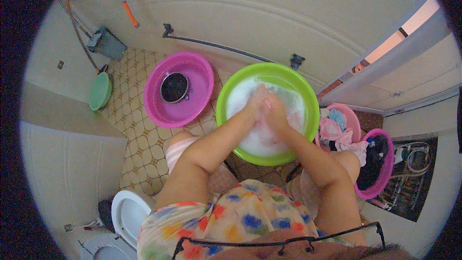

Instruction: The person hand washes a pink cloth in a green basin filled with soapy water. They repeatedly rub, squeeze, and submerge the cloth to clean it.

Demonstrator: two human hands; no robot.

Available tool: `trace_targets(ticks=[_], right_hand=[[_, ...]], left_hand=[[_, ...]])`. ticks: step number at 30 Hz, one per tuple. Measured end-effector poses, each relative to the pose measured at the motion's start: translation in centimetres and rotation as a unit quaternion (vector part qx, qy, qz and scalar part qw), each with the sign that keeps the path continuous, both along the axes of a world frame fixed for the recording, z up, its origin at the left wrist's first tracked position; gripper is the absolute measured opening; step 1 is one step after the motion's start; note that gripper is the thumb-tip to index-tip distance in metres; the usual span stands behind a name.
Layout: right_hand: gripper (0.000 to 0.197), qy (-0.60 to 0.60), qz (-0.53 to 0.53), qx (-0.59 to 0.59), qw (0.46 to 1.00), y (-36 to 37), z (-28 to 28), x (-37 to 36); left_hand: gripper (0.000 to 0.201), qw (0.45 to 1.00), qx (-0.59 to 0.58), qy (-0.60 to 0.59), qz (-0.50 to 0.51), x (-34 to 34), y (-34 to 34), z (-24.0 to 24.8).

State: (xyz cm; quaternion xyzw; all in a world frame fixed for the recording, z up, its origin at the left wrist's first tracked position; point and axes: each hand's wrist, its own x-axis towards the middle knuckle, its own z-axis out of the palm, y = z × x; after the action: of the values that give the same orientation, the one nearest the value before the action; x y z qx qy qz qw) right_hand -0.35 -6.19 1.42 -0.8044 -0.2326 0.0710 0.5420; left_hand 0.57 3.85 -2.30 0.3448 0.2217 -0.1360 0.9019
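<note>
Soapy white suds fill a lime-green basin [314,130] in front of me. Over the suds my left hand [259,97] and my right hand [274,108] are pressed together, fingers closed against each other. Whatever they grip between them is too blurred and covered to name. Below and beside my hands, pinkish cloth [275,137] shows faintly through the foam.
Left of the green basin stands a magenta basin [202,101] with a dark round container [174,88] in it. On the right are a pink basin [353,115] of clothes and a magenta basin [388,168] of dark clothes. A toilet [130,212] is at the lower left.
</note>
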Motion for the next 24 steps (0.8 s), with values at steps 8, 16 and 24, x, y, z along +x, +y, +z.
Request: trace_targets(ticks=[8, 16, 24], right_hand=[[0.028, -0.210, 0.125, -0.303, 0.921, -1.0, -0.8, 0.9], [0.033, -0.006, 0.008, -0.233, 0.972, -3.6, -2.4, 5.5], [0.040, -0.043, 0.281, -0.385, 0.878, -5.7, -10.4, 6.1]], left_hand=[[0.047, 0.979, -0.119, 0.116, -0.121, -0.7, -1.4, 5.9], [0.034, 0.977, 0.189, -0.051, -0.081, -0.7, -1.6, 1.6], [0.035, 0.536, 0.751, -0.223, -0.315, 0.1, 2.9, -4.2]])
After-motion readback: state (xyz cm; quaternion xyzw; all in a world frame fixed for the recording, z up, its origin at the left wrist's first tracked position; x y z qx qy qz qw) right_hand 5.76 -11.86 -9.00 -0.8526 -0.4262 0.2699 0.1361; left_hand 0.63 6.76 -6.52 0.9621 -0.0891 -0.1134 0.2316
